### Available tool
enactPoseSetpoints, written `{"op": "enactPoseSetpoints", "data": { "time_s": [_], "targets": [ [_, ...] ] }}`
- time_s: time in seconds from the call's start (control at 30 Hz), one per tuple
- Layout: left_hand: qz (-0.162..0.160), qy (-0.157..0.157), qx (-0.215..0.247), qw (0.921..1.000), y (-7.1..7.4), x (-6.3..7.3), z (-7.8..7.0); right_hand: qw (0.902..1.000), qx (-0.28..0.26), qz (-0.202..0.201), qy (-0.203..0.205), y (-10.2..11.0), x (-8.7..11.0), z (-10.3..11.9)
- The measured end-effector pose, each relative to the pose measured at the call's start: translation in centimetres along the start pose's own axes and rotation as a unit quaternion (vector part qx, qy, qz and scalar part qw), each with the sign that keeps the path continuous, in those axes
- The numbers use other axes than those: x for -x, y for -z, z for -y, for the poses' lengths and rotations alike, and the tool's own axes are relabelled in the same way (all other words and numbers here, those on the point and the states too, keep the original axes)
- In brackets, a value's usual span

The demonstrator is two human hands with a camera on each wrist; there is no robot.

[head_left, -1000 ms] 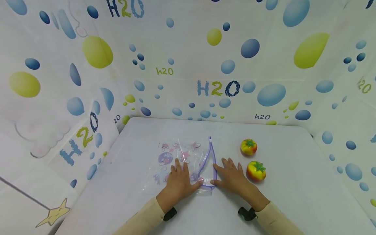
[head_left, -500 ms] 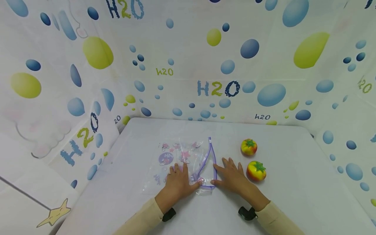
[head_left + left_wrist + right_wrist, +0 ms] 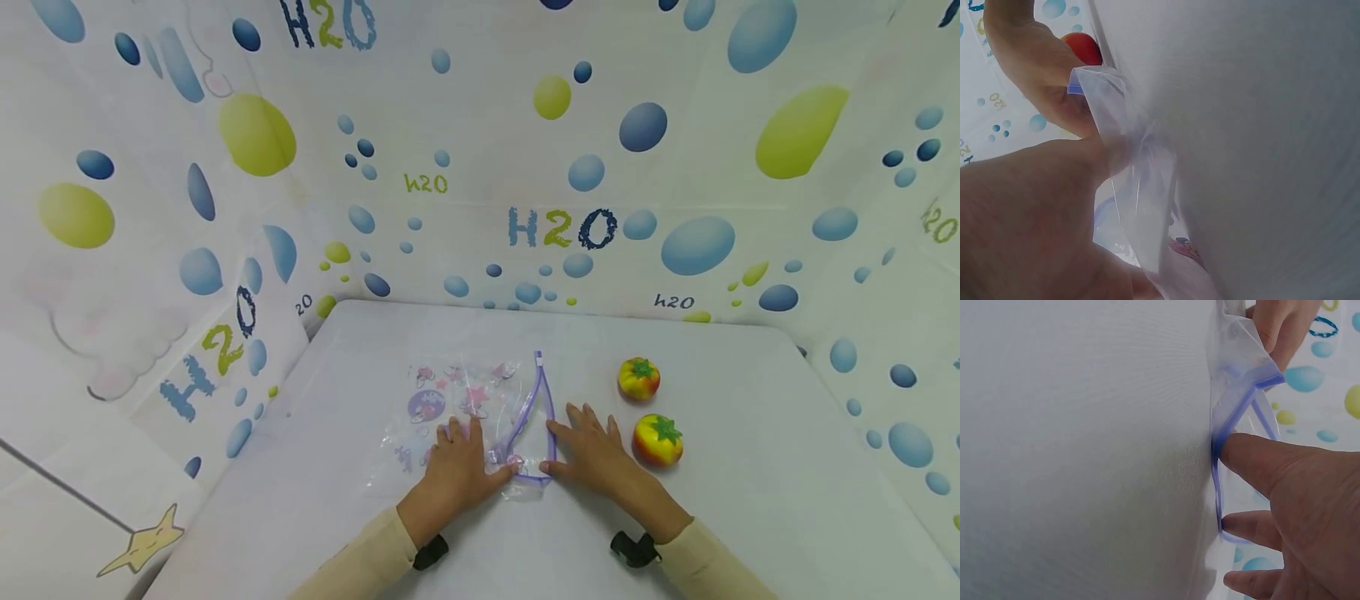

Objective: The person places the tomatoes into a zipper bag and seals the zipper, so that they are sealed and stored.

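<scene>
A clear zip bag (image 3: 438, 442) with pink and purple prints lies on the white table. Its purple zip edge (image 3: 553, 408) faces right, and the mouth is spread into a narrow triangle. My left hand (image 3: 453, 471) rests flat on the bag, its thumb reaching to the near corner of the mouth. My right hand (image 3: 596, 446) presses thumb and fingertips along the zip strip on the table. In the right wrist view its thumb (image 3: 1254, 459) touches the purple strip (image 3: 1235, 419). The left wrist view shows clear plastic (image 3: 1141, 206) standing up beside the left thumb.
Two yellow-red toy fruits with green leafy tops, one farther back (image 3: 639, 379) and one nearer (image 3: 657, 440), stand right of the right hand. A patterned sheet (image 3: 480, 125) hangs behind the white table (image 3: 787, 467) and along its sides.
My left hand has slid back slightly toward me over the bag. The right hand keeps its place at the zip strip, and the bag and toy fruits lie as before.
</scene>
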State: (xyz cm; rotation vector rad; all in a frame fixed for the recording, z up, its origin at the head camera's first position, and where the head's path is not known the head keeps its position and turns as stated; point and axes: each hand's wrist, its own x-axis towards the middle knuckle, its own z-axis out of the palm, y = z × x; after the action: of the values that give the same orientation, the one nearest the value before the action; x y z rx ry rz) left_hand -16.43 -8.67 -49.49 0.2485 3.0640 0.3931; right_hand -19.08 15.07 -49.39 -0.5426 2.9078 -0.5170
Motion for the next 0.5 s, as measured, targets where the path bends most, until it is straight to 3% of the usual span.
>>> {"op": "enactPoseSetpoints", "data": {
  "time_s": [0.5],
  "targets": [
    [-0.002,-0.004,-0.007,1.0,0.1,0.2,-0.1,0.9991,-0.004,-0.031,0.029,1.0,1.1,-0.6]
  ]
}}
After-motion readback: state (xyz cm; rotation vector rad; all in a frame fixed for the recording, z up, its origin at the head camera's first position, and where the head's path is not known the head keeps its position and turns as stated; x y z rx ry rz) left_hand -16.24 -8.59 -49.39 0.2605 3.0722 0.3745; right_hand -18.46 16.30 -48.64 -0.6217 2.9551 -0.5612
